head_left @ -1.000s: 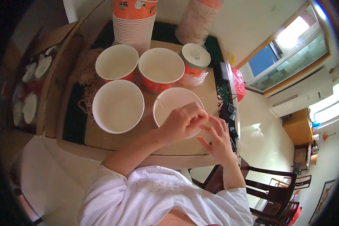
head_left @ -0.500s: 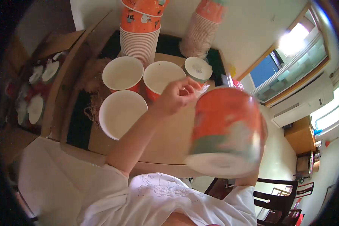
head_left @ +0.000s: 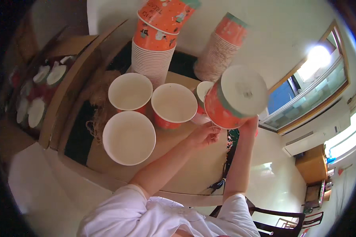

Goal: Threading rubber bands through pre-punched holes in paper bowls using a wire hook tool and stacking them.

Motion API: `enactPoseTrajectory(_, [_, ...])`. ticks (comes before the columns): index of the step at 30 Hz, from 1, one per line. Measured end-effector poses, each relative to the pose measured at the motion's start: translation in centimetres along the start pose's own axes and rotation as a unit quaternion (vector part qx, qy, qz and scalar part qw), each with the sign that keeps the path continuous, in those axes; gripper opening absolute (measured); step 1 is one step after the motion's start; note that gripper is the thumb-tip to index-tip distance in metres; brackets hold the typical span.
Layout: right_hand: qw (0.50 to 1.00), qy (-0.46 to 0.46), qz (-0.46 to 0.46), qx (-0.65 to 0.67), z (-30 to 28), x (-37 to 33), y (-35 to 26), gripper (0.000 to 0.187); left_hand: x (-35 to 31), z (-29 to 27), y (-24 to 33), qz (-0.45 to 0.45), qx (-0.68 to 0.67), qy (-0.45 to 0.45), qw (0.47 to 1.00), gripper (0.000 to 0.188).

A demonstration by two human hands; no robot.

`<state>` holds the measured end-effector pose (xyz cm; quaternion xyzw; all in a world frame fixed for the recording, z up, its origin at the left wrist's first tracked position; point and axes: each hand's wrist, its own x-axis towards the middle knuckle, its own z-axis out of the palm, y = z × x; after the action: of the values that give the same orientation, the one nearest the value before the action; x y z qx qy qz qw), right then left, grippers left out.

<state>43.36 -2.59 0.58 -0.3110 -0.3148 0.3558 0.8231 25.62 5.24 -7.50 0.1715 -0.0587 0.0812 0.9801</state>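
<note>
Left hand (head_left: pixel 206 136) curls just below an orange paper bucket (head_left: pixel 234 97), anything pinched unclear; the bucket, green-banded, pale round base tilted upward, is clasped above the surface (head_left: pixel 77 148) by the right hand (head_left: pixel 248 125), fingers mostly hidden.

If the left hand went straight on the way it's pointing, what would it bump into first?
Probably the tilted orange bucket, near its rim, just beyond the left hand, though depth is unclear and it might pass underneath.
</note>
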Motion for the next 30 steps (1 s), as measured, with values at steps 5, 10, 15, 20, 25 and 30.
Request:
enactPoseTrajectory(5, [0.975, -0.129, 0.081, 0.161, -7.0, 5.2, 2.8, 0.025, 2.7, -0.2, 1.2, 0.047, 0.019, 0.094, 0.994, 0.013])
enactPoseTrajectory(10, [0.990, 0.137, 0.020, 0.019, -4.5, 6.2, 7.2, 0.026, 3.4, -0.4, 1.4, 0.114, 0.024, 0.287, 0.951, 0.013])
enactPoseTrajectory(15, [0.955, 0.111, 0.038, -0.273, -9.3, 6.1, 6.4, 0.027, 3.8, -2.0, -0.1, 0.155, -0.011, 0.254, 0.955, 0.014])
enactPoseTrajectory(20, [0.959, 0.217, 0.139, -0.119, -2.8, 8.1, 8.2, 0.014, 2.5, -2.4, 1.3, 0.188, 0.052, 0.317, 0.928, 0.017])
enactPoseTrajectory(25, [0.976, -0.090, 0.193, 0.046, -12.2, 9.3, 5.1, 0.026, 4.1, 0.2, -0.3, 0.198, 0.302, 0.313, 0.879, 0.020])
enactPoseTrajectory(30, [0.988, 0.058, 0.100, 0.103, -9.8, 9.0, 5.2, 0.034, 4.5, 2.0, 1.9, 0.260, 0.149, 0.231, 0.926, 0.038])
